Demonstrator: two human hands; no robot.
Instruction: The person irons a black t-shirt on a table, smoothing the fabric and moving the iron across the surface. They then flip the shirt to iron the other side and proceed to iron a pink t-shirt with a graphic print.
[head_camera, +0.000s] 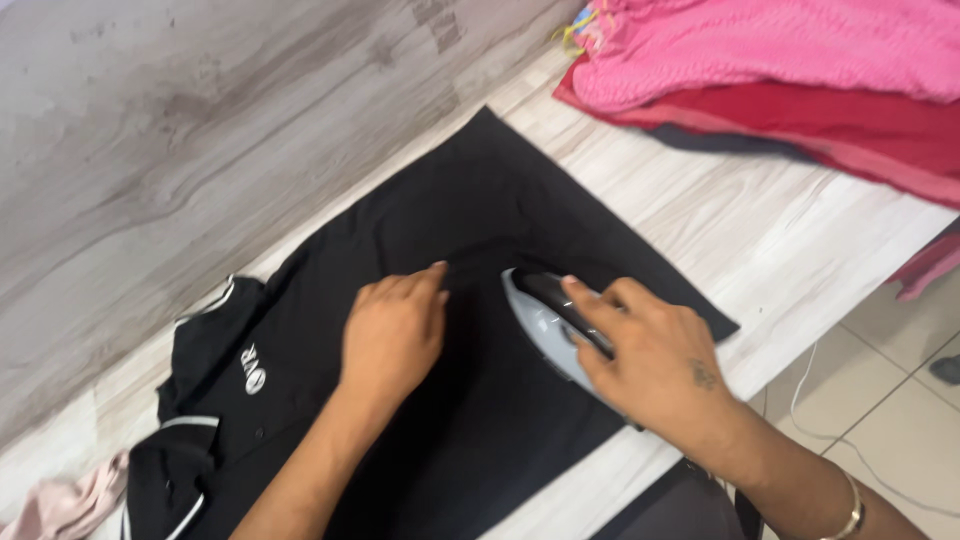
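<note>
Black polo shirt (470, 400), one, lies flat under one grey iron (548, 325) clasped by the right hand (655, 355), with the left hand (392, 335) pressed open-palmed just beside it.

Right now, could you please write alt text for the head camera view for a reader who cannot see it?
A person's right hand grips a grey and black iron on a black polo shirt spread over a pale wood-grain table, while the left hand presses flat on the cloth beside it. Pink and red clothes lie piled at the table's far end.
</note>
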